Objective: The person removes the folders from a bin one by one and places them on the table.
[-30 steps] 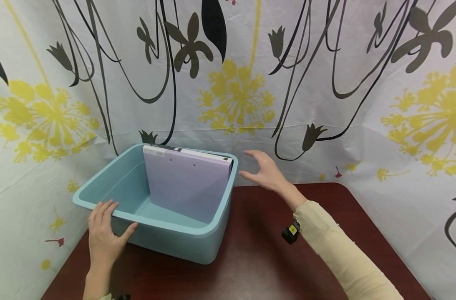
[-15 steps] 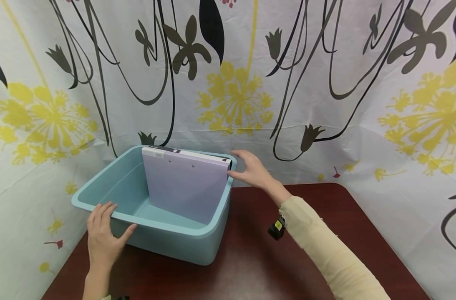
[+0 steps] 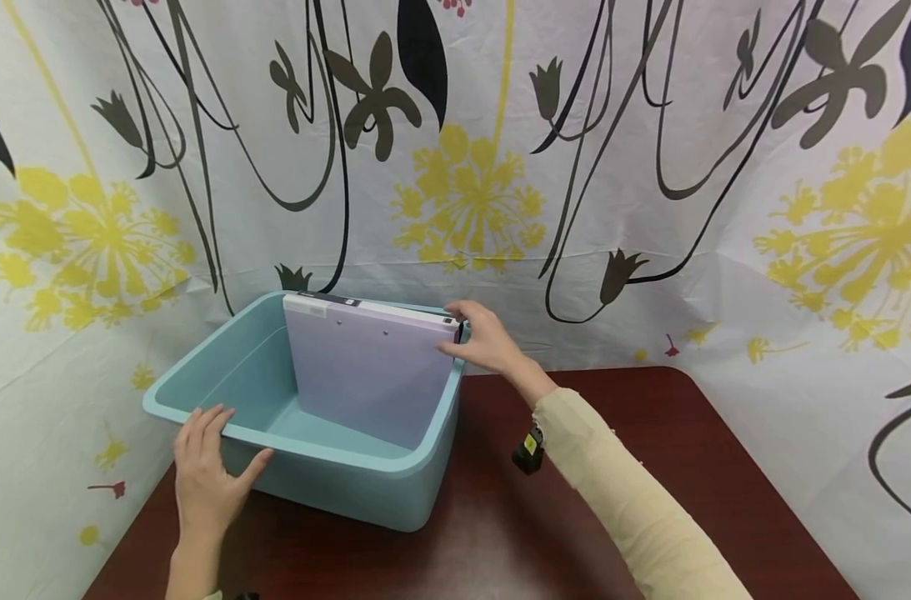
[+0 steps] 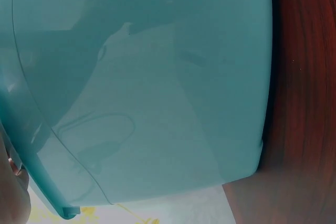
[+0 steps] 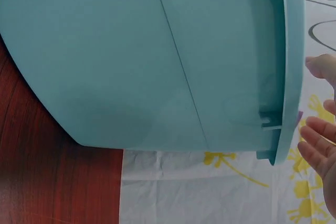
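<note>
A lilac binder (image 3: 368, 367) stands on edge inside a light blue plastic tub (image 3: 335, 452), its pale, narrow edge with dark label marks facing up. At the binder's upper right corner is my right hand (image 3: 485, 337), thumb in front of the lilac face and fingers over the top edge. The right wrist view shows this hand (image 5: 323, 140) beside the tub rim with a gap between thumb and fingers. My left hand (image 3: 206, 475) rests on the tub's near left rim, fingertips over it and thumb spread along the outer wall. Only part of it (image 4: 13, 192) enters the left wrist view.
The tub sits on a dark red-brown wooden table (image 3: 620, 467), toward its left side. A patterned cloth (image 3: 650, 208) with yellow and grey flowers hangs behind and at both sides, close to the tub's back.
My right hand has moved left from beside the tub to the binder's upper right corner. My left hand, the tub and the binder stay in place.
</note>
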The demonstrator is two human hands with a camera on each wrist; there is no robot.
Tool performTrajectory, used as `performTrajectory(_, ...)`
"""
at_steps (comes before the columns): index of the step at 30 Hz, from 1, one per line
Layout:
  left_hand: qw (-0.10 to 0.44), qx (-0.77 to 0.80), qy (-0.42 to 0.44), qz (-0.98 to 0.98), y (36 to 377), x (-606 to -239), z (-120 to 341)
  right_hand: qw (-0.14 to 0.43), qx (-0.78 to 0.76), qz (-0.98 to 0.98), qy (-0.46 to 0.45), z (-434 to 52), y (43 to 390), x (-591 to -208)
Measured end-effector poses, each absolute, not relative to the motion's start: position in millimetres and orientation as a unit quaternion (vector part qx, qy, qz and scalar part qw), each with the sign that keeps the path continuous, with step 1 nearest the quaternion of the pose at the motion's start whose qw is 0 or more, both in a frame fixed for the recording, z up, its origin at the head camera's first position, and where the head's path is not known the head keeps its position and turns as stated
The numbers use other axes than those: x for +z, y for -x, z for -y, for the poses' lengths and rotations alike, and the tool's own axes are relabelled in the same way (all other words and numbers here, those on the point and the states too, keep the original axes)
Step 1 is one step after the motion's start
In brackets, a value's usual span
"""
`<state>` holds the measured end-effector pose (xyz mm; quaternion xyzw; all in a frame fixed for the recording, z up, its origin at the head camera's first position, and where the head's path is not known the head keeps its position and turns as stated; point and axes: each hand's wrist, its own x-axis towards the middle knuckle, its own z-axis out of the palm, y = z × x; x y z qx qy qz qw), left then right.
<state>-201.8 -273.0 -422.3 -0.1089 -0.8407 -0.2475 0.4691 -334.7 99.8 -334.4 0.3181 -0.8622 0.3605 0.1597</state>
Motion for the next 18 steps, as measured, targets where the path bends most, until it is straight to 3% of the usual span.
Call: performTrajectory(18,0.472,-0.255,0.108,0.837,203.7,-424.4,273.3,0.154,0.358,0.864,-0.317,-86.9,340.8,-340.9)
